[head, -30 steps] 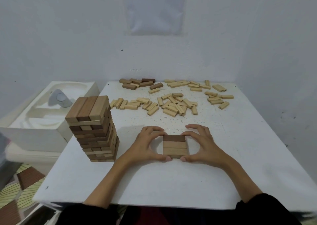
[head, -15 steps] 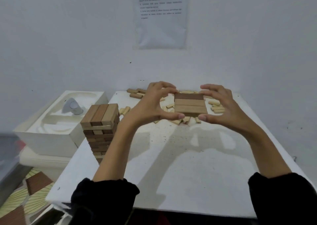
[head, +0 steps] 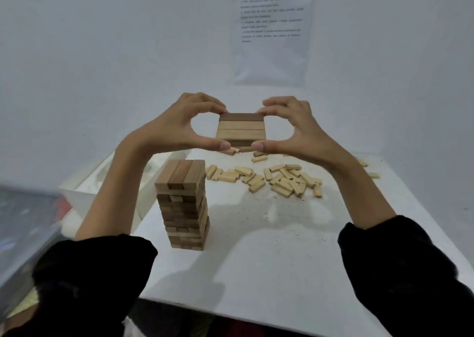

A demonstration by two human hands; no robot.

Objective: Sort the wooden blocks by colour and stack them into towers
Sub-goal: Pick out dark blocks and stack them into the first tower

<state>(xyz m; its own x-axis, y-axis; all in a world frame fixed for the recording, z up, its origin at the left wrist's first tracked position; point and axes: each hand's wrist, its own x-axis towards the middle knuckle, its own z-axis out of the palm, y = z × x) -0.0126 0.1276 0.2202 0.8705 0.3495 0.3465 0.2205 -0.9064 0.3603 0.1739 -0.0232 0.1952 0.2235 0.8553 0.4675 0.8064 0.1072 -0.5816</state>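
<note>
Pretty dim, flat bluish light overall. Soft shadows from the arms fall on the tabletop (head: 282, 272) toward its near edge. Left edge is smeared with blur, wide-angle stretch at the corners, wall sheet (head: 273, 28) text unreadable.

The sheet (head: 274, 28) on the wall carries print too small and soft to read, and its top is cut by the upper edge. The held blocks (head: 240, 130) and both hands cover the far row of loose blocks (head: 279, 180), so only a few ends show beneath them. The left hand (head: 177, 128) and forearm hide most of the white tray (head: 84, 177) beside the bench (head: 282, 259); what lies in it cannot be told. A grey thing (head: 23, 223) at the left edge is blurred and cut off. Both sleeves (head: 410, 272) run out of the bottom edge and cover the bench's near corners. The tower (head: 183, 205) hides its own far side.
</note>
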